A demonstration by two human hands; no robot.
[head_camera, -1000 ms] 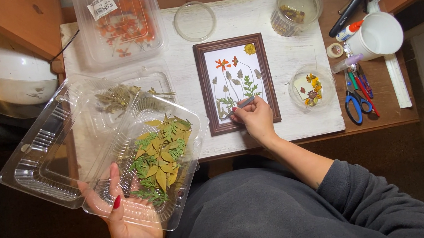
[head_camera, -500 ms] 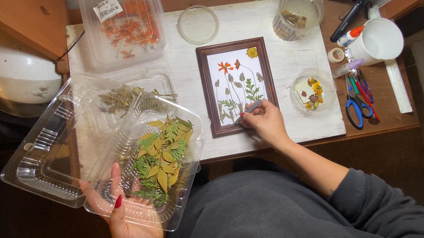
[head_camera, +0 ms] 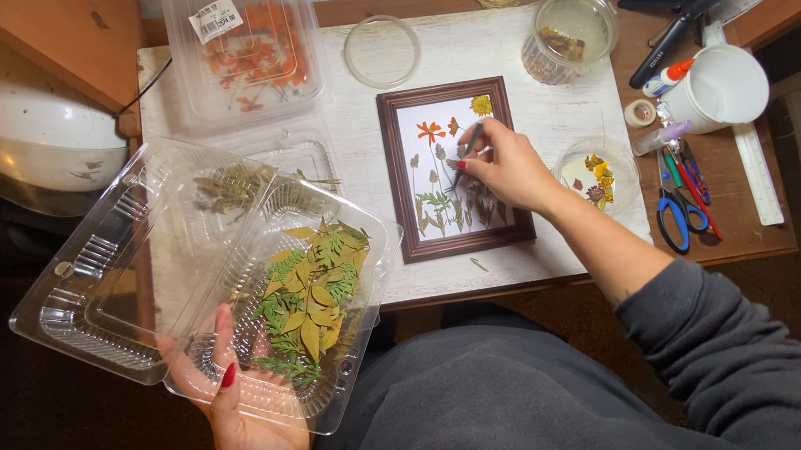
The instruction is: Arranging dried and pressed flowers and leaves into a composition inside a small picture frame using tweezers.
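Pressed-flower framing, right hand on frame, left hand holding clamshell.

Right hand (head_camera: 507, 164) has its grip pinched on tweezers (head_camera: 466, 145), tips over the white sheet inside the frame (head_camera: 456, 168), which lies flat mid-surface (head_camera: 520, 47). Left hand (head_camera: 250, 423) grips an open clear clamshell (head_camera: 226, 284) from below, thumb on its rim, green and yellow leaves (head_camera: 312, 297) inside; it is held off the surface edge, left of the frame. Scissors (head_camera: 679, 205) and cup (head_camera: 720, 90) lie right.

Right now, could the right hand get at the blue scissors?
Probably yes. The right hand holds tweezers over the frame; the scissors lie just beyond the small flower dish, nothing covering them, though it must put the tweezers down first.
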